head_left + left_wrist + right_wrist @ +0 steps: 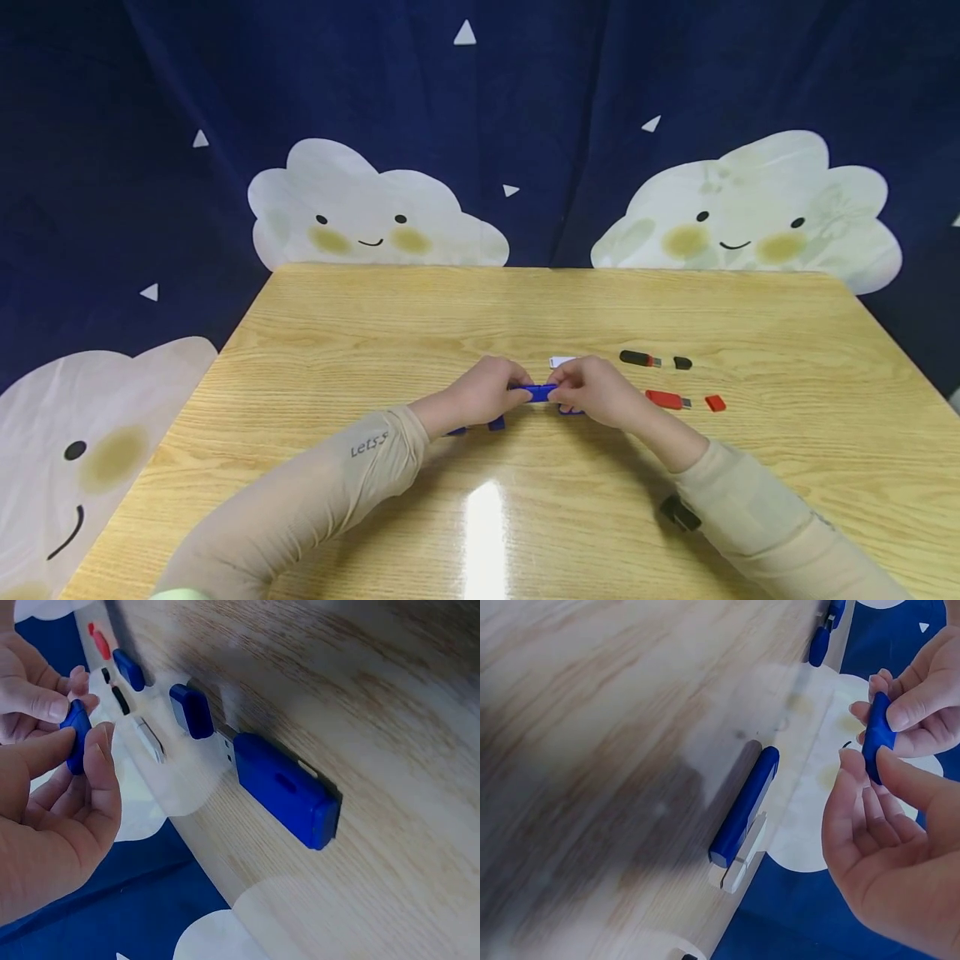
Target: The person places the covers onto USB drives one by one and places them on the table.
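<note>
Both hands hold one blue USB stick (540, 392) above the table, seemingly with its cap on. My left hand (487, 393) pinches its left end between thumb and fingers; my right hand (600, 393) pinches the right end. Under the left hand lies another blue USB stick (283, 791) with its metal plug bare, and its loose blue cap (192, 711) is close to the plug. A third blue USB stick (746, 806) lies below the right hand, beside a white USB stick (744, 855).
Right of the hands on the wooden table (375, 333) lie a black USB stick (637, 358) with its black cap (682, 363), and a red USB stick (664, 400) with its red cap (716, 403). Behind the table hangs a dark blue cloud-patterned curtain (547, 100).
</note>
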Available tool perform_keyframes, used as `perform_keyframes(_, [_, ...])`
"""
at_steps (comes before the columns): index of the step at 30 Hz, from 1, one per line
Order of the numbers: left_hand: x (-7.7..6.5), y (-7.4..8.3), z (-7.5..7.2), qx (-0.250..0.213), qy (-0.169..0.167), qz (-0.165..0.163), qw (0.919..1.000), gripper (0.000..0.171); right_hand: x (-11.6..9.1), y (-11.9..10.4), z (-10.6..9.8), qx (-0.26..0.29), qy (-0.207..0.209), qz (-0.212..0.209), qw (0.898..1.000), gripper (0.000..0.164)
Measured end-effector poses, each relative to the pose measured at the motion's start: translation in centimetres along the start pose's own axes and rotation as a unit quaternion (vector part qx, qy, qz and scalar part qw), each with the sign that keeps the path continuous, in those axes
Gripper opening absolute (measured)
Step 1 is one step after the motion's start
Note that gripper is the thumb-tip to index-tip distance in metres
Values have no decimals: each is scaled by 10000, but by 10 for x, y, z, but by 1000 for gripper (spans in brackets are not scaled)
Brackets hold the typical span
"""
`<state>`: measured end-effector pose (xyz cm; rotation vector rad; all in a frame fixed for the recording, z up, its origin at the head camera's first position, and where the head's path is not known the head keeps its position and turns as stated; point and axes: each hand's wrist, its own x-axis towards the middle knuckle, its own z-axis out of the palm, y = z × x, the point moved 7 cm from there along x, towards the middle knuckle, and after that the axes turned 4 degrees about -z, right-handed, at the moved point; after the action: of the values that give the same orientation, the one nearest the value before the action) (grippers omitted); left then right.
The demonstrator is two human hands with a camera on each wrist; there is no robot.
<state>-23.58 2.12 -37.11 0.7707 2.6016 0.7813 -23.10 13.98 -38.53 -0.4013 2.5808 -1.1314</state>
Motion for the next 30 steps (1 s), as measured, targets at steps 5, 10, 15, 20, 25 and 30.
perform_keyframes(5, [-2,-1,1,-196,-38,-143,9997,14,0,0,1,199,-45,-91,9998,10])
perform_keyframes(10, [-2,-1,2,-287,-39,-170,9994,14,0,0,1,295,-73,-128,9995,9])
perform_keyframes(15, [-3,0,1,-251,-19,-185,9995,14,-1,-1,1,377,-108,-147,9991,8])
perform_keyframes(20, [-4,2,0,-435,-84,-320,9985,13,-3,-3,1,373,-149,-140,9991,8])
perform_keyframes(25, [-5,4,-2,-559,-97,-363,9977,12,-6,-6,-1,374,-214,-92,9990,9])
perform_keyframes(30, [-6,5,-2,-530,-114,-409,9977,11,-8,-8,-1,482,-271,-129,9984,9])
